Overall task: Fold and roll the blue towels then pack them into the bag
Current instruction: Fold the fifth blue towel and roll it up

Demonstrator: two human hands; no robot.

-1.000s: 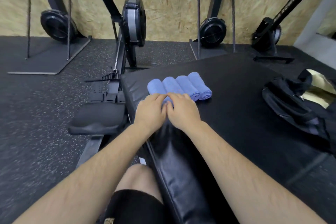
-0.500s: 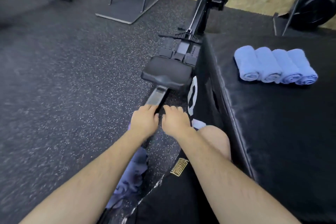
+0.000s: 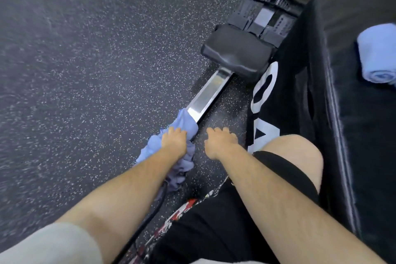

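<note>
Two bare hands reach down at the centre of the frame. There are two lots of blue cloth. One is a loose blue towel heap (image 3: 185, 123), crumpled and draped over the near end of the steel rail (image 3: 209, 94) just below centre; how many towels it holds cannot be told. The other is a single rolled towel (image 3: 375, 49) at the right edge, partly cut off by the frame, lying on top of the black padded box (image 3: 353, 126). The left hand (image 3: 173, 141) rests on the heap with its fingers curled down into the cloth, gripping it. The fingertips are buried in the folds. The right hand (image 3: 220, 141) hovers just beside it over the speckled rubber floor (image 3: 85, 70), apart from the cloth, its fingers bent loosely downward and holding nothing. One rowing-machine seat (image 3: 237, 53) sits on the rail above the hands, with the foot plates (image 3: 267, 17) beyond it toward the upper right. The side of the box, carrying large white letters (image 3: 265, 96), stands between the rail and the rolled towel. One bare knee (image 3: 295, 152) in black shorts (image 3: 214, 221) fills the lower right against the box. A black cable (image 3: 150, 214) runs from under the heap toward the bottom edge, and the left forearm covers the near part of the cloth. A pale sleeve (image 3: 49, 244) shows at the lower left corner.
</note>
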